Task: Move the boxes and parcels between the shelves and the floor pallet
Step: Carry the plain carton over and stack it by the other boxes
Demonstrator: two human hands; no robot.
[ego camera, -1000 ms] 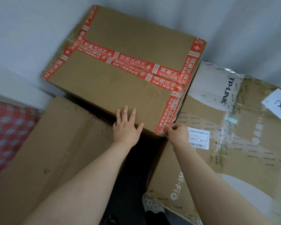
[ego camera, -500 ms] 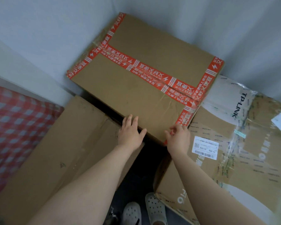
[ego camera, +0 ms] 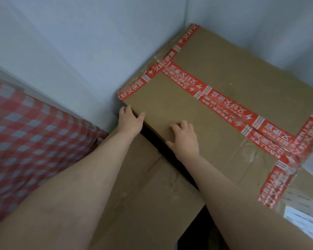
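A large brown box sealed with red printed tape (ego camera: 224, 109) lies pushed into the corner of two white walls, resting above the other boxes. My left hand (ego camera: 129, 120) grips its near left corner, thumb on the top face and fingers down the left side. My right hand (ego camera: 183, 138) rests on the top face just inside the near edge, fingers bent and thumb at the edge. A plain brown box (ego camera: 145, 188) lies lower, under both my forearms. A dark gap runs between the two boxes.
A red-and-white checked cloth (ego camera: 25, 141) covers the surface at the left. A box with a white label (ego camera: 302, 221) shows at the bottom right, under the taped box. White walls (ego camera: 98, 42) close in the back and left sides.
The view has swung left and closer. My left hand slid from the near edge to the box's left corner. My right hand left the right near corner and now rests on the top.
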